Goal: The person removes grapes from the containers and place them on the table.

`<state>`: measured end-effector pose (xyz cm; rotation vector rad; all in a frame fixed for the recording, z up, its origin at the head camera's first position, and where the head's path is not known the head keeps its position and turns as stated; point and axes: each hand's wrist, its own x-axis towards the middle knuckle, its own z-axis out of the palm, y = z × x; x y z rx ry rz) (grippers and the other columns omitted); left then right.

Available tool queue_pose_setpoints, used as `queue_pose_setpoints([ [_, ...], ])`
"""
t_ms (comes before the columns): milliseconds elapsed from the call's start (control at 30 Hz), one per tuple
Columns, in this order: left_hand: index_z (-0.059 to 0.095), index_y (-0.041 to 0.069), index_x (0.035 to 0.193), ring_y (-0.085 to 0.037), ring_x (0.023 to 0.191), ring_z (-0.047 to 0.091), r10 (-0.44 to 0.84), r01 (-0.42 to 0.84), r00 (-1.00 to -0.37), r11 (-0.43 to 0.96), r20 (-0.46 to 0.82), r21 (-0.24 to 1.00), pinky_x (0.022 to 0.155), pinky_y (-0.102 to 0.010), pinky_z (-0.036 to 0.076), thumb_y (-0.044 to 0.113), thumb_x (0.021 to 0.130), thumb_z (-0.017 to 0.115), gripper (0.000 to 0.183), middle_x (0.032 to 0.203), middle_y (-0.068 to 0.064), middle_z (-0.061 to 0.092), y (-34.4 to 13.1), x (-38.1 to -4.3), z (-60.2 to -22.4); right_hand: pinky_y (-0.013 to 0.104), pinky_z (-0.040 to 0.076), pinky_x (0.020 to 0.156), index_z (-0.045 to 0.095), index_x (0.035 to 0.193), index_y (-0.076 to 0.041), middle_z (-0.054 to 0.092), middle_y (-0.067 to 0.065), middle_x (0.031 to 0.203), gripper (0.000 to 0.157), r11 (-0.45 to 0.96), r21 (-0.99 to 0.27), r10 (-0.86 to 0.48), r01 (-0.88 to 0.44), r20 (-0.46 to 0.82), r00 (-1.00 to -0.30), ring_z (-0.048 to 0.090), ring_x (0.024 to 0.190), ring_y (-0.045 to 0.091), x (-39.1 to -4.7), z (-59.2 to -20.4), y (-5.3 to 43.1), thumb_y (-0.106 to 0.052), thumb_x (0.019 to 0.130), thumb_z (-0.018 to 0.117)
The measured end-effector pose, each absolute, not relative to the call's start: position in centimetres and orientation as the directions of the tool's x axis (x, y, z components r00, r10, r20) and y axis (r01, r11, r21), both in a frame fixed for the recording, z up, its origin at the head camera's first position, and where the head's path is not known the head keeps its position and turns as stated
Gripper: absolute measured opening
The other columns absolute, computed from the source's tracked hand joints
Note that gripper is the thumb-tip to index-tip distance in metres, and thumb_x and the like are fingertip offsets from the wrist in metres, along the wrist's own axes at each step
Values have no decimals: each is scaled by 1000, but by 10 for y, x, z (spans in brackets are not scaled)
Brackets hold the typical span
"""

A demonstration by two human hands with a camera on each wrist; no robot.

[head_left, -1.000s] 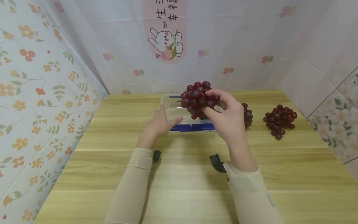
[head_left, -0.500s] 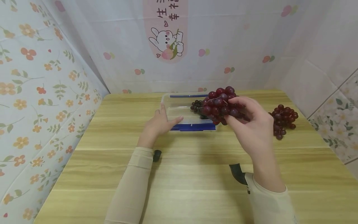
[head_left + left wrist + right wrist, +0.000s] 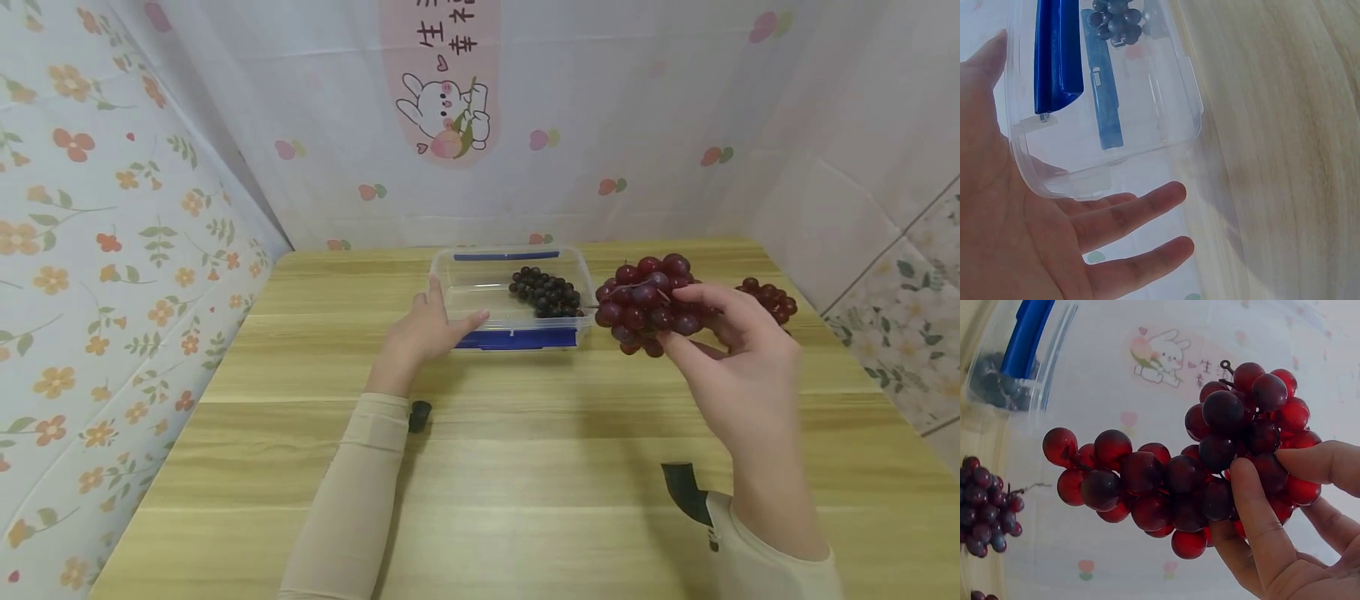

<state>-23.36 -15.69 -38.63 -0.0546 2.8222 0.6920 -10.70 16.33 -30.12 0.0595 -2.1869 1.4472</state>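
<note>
My right hand [image 3: 738, 358] pinches a bunch of red grapes [image 3: 648, 304] between thumb and fingers, held up to the right of the container; its loose tail points left in the right wrist view. The clear plastic food container [image 3: 480, 321] has blue latches and no lid on it. A bunch of black grapes [image 3: 551, 293] lies in its right part. My left hand [image 3: 420, 333] rests at the container's left front corner, with thumb along the front and straight, spread fingers [image 3: 1129, 219] at the end wall.
Another red bunch [image 3: 772, 300] lies on the wooden table [image 3: 495, 467] at the right, partly behind my right hand. The right wrist view shows one more bunch [image 3: 985, 506] near the container, hidden in the head view. A printed curtain [image 3: 637, 125] hangs behind the table.
My right hand has carried the red grapes from over the container to the right and slightly nearer, uncovering the black grapes inside. The left hand and container have stayed in place.
</note>
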Motion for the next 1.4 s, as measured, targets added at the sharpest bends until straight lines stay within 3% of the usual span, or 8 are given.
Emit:
queue_pose_setpoints([
  [433,-17,14,170,-52,147,48,23,-74,-979,889,-204,452,109,-67,50,93,89,42,128,177,-29,13,-156,-235,-389,3,53,78,74,125,-5,63,-23,122,40,518,-844,287,-141,327,-900,63,105,-19,-99,-325,186,8,87,80],
  [633,-18,15,170,-53,150,45,21,-82,-976,886,-217,456,112,-68,47,92,90,43,127,177,-28,11,-155,-235,-389,-1,49,78,71,135,-12,62,-6,139,42,589,-808,280,-1,205,-938,54,104,-23,-108,-347,202,-6,93,79],
  [767,-17,14,170,-52,149,46,22,-82,-976,885,-217,459,111,-67,48,91,91,43,126,177,-29,12,-155,-235,-390,0,47,72,69,138,-12,59,10,151,44,626,-778,265,51,150,-953,69,123,11,-111,-356,208,-10,95,78],
  [867,-17,14,170,-52,149,46,24,-78,-977,885,-212,459,111,-67,49,92,91,43,126,177,-28,12,-155,-235,-389,3,45,66,67,138,-10,58,16,153,44,644,-762,252,61,136,-958,64,134,44,-111,-361,212,-11,95,76],
  [1000,-18,15,170,-52,149,46,26,-74,-978,887,-208,457,111,-66,49,93,90,42,127,177,-28,12,-156,-235,-389,3,43,64,67,137,-8,58,22,154,44,663,-746,236,55,139,-962,61,133,53,-111,-366,216,-10,94,76],
  [1267,-19,16,170,-51,149,46,24,-75,-978,887,-209,456,110,-66,50,93,90,41,127,177,-28,12,-158,-235,-390,6,40,63,68,137,-7,60,26,148,44,707,-706,212,36,163,-964,64,129,50,-113,-373,222,-8,93,74],
  [1333,-19,16,170,-51,149,46,24,-76,-977,886,-210,457,111,-66,49,93,90,41,126,177,-28,12,-158,-235,-390,13,46,69,67,138,-7,60,27,149,44,722,-691,202,38,158,-967,62,129,50,-114,-373,223,-8,94,74],
  [1400,-18,15,170,-51,149,46,23,-78,-977,887,-211,455,110,-66,50,93,90,41,126,177,-28,12,-158,-235,-390,30,55,85,66,139,-7,56,29,152,45,744,-667,179,41,140,-974,58,133,52,-116,-374,224,-9,95,73],
])
